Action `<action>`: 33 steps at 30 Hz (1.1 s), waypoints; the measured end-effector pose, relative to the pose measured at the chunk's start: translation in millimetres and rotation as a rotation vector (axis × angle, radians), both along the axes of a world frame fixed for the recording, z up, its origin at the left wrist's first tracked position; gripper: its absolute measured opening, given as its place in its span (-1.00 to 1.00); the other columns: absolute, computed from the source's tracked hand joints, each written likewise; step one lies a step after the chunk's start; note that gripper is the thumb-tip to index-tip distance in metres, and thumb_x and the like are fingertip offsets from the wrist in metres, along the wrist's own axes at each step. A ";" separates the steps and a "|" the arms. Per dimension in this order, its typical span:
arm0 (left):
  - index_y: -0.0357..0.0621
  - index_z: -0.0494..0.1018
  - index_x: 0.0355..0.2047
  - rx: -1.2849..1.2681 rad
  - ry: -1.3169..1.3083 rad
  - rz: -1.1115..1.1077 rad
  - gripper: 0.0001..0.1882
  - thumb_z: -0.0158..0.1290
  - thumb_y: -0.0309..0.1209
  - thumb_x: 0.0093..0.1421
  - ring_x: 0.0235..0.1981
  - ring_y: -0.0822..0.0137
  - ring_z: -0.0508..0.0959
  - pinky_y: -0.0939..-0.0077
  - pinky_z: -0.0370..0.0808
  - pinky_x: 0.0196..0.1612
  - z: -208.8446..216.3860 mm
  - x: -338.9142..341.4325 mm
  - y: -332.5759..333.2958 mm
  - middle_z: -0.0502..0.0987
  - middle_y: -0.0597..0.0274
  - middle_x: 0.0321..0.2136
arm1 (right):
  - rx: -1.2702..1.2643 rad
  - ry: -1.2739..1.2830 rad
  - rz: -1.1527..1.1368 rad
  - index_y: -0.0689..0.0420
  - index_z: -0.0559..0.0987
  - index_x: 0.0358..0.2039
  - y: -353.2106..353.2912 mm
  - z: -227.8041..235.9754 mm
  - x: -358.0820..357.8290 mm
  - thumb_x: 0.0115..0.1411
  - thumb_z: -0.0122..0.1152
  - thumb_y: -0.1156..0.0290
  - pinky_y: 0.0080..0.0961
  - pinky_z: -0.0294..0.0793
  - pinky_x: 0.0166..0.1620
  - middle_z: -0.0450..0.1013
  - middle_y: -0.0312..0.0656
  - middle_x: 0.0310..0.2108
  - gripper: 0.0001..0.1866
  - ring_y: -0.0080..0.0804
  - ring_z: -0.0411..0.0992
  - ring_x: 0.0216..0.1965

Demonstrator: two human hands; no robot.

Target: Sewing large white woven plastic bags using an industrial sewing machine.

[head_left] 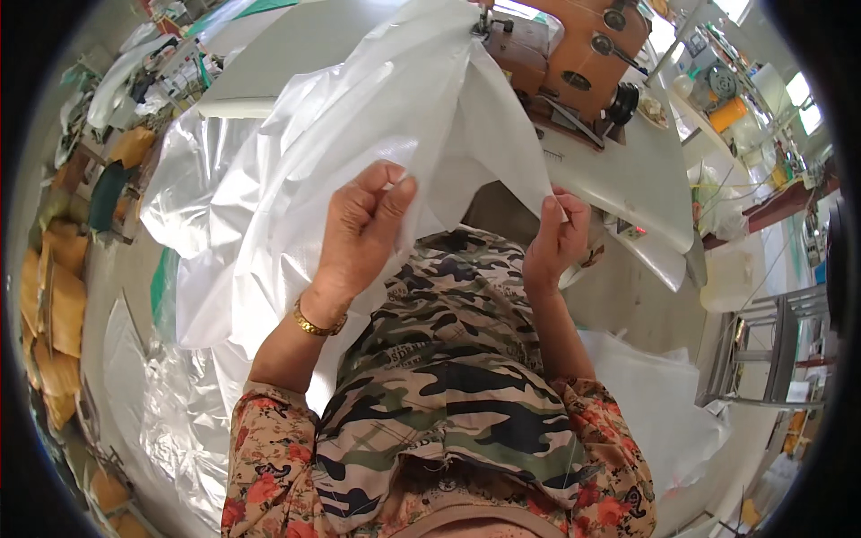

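Note:
A large white translucent plastic sheet (305, 179) runs from the needle area of a brown sewing machine (587, 54) down toward my lap and off to the left. My left hand (368, 224) is closed on a fold of the sheet, thumb against the bent fingers. Farther right, my right hand (558, 235) pinches the sheet's right edge near its lower corner. Between the two hands the sheet hangs in a loose, open fold. Its far end reaches the machine's presser foot (484, 25); whether the foot is down on it cannot be made out.
The pale sewing table (619, 170) extends right of the machine. More plastic sheets (659, 394) lie low at the right, near a grey metal stool (776, 345). Shiny plastic (184, 430) spreads over the floor at left, beside stacked brown material (61, 305).

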State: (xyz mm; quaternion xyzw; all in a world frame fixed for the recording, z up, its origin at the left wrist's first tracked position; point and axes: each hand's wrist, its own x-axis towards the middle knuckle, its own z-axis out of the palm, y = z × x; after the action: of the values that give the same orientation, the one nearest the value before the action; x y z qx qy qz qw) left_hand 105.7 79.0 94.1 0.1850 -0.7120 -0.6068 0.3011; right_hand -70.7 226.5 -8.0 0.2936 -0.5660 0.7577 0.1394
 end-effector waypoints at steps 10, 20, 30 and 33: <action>-0.36 0.55 -0.24 -0.233 0.083 -0.001 -0.89 0.15 -0.65 0.21 -0.46 0.70 0.29 0.76 0.26 -0.42 -18.2 -3.2 7.5 0.39 0.54 -0.43 | 0.175 0.512 0.162 0.24 0.52 -0.35 -44.1 74.1 33.9 0.18 0.27 0.59 -0.55 0.37 -0.47 0.47 -0.11 -0.49 -0.92 -0.35 0.40 -0.55; -0.31 0.53 -0.14 0.318 0.141 -0.190 -0.81 0.02 -0.46 0.34 -0.33 0.63 0.50 0.68 0.45 -0.27 -30.2 5.1 -1.0 0.58 0.33 -0.32 | 0.328 0.504 0.380 0.29 0.56 -0.15 -52.6 73.4 56.2 0.20 0.20 0.59 -0.43 0.47 -0.35 0.51 -0.03 -0.33 -0.81 -0.20 0.50 -0.35; -0.38 0.45 -0.02 0.567 0.031 -0.176 -0.64 -0.04 -0.31 0.35 -0.02 0.41 0.46 0.51 0.33 0.11 -17.8 5.3 -1.5 0.52 0.19 -0.08 | 0.714 0.803 0.313 0.29 0.51 0.05 -36.5 68.5 74.3 0.10 0.14 0.57 -0.17 0.31 0.06 0.35 -0.07 0.00 -0.56 -0.08 0.35 -0.03; -0.29 0.51 -0.13 0.218 -0.014 0.081 -0.74 -0.02 -0.34 0.37 -0.19 0.55 0.51 0.60 0.41 -0.04 -25.5 7.2 -3.5 0.57 0.29 -0.25 | 0.681 0.951 0.382 0.28 0.51 0.04 -35.7 64.3 56.2 0.13 0.11 0.58 -0.18 0.33 0.07 0.34 -0.04 0.10 -0.59 -0.08 0.36 0.04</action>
State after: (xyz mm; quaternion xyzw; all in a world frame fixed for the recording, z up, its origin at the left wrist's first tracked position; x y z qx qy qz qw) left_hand 112.9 75.5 68.6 0.2494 -0.6358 -0.6666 0.2987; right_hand -14.4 190.8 56.2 0.7234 -0.5896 0.3322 0.1368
